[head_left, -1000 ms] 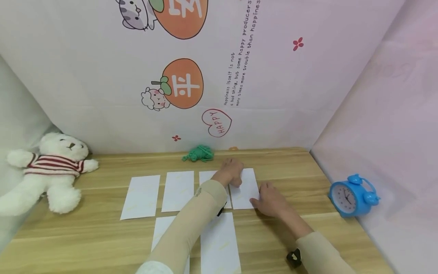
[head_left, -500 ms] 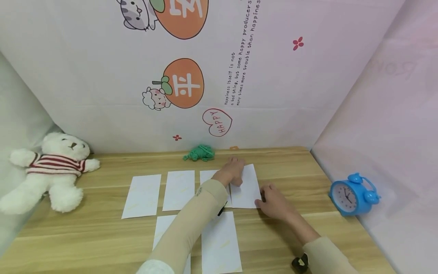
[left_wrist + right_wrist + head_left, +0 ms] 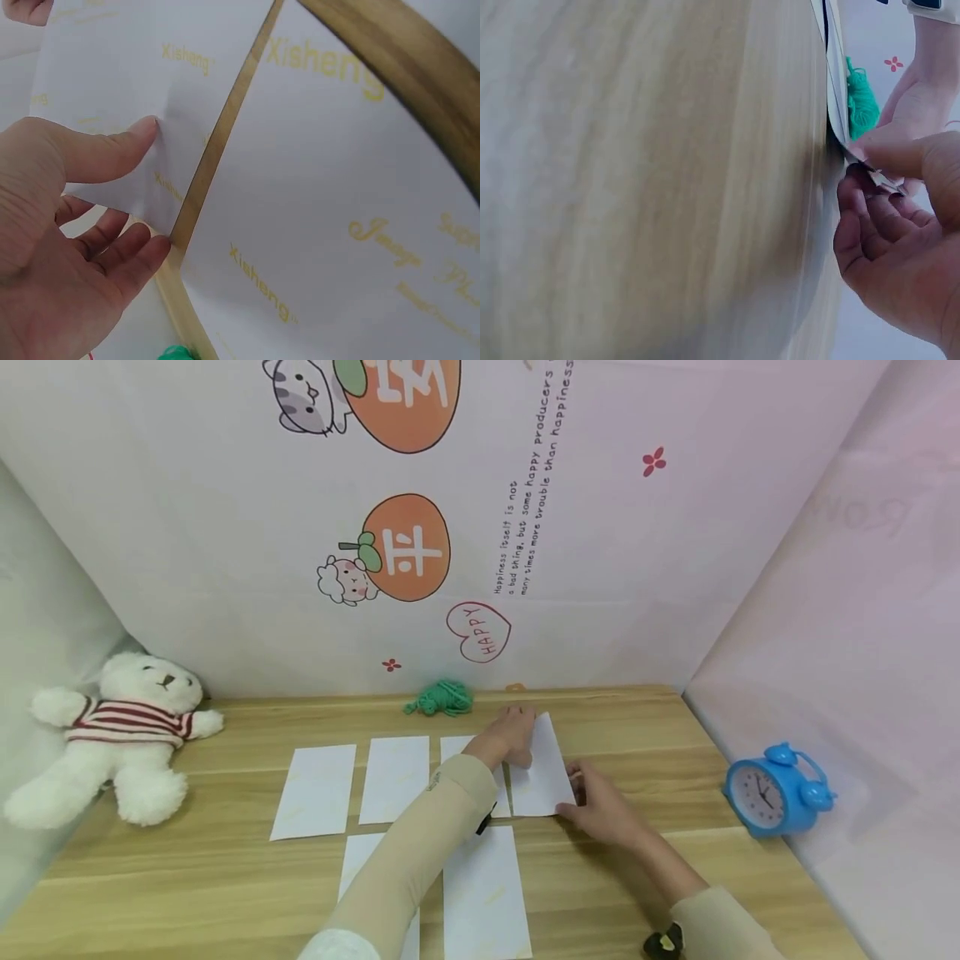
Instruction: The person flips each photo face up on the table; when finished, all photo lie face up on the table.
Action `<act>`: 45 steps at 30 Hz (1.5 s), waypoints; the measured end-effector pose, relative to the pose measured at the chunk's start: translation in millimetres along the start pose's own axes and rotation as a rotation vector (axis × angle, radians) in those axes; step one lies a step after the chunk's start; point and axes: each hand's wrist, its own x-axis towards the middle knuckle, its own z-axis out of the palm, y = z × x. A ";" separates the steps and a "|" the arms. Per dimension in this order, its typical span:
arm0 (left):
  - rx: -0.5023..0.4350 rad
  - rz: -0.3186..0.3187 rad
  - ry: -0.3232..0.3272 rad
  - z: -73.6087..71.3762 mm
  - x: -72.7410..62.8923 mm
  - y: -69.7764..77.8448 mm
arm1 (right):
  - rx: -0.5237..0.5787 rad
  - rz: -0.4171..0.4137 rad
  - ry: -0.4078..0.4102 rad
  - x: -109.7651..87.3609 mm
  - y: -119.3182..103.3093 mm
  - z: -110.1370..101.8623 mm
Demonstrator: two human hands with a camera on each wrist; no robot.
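A white photo-paper sheet (image 3: 542,781) at the right end of the back row has its right side lifted and bowed. My left hand (image 3: 510,737) grips its far edge; in the left wrist view the thumb lies on the yellow-printed face of the sheet (image 3: 112,67), with fingers behind the edge. My right hand (image 3: 602,803) pinches the sheet's right edge near the front corner. In the right wrist view the right hand's thumb and fingers (image 3: 900,225) meet at the thin edge of the paper. A neighbouring sheet (image 3: 322,172) lies flat beside it, partly under the left forearm.
More white sheets (image 3: 313,792) lie on the wooden table (image 3: 187,885) in two rows. Green yarn (image 3: 442,697) sits at the back edge. A white teddy bear (image 3: 131,739) is at left, a blue alarm clock (image 3: 776,789) at right. A printed backdrop (image 3: 600,568) rises behind.
The right-hand sheet has gone from lying flat to being lifted and bowed at its right side. My right hand has taken hold of its edge; the left hand has barely moved.
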 end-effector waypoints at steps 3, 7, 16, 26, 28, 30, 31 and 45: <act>-0.052 0.000 0.015 -2.0 -1.8 -3.0 | 0.041 -0.023 0.016 -2.0 0.2 -0.3; -0.131 0.010 0.035 -4.1 -3.2 -5.2 | 0.065 -0.032 0.038 -3.4 1.3 -0.6; -0.371 0.044 0.070 -5.7 -2.7 -6.9 | 0.038 -0.056 0.097 -4.3 1.7 0.1; -0.590 -0.025 0.055 -12.5 -8.7 -5.0 | 0.045 -0.095 0.040 -5.2 -0.6 -0.6; -0.593 -0.029 0.065 -13.1 -9.8 -3.7 | 0.050 -0.113 0.009 -5.2 -0.2 0.5; -0.609 -0.030 0.075 -13.4 -10.2 -2.5 | 0.052 -0.128 -0.014 -4.8 -0.2 1.8; -0.628 -0.030 0.079 -13.4 -10.0 -1.9 | 0.052 -0.128 -0.022 -4.8 -0.4 2.4; -1.119 0.003 0.077 -16.9 -5.9 -6.1 | 0.035 -0.142 -0.060 -4.3 -3.0 5.0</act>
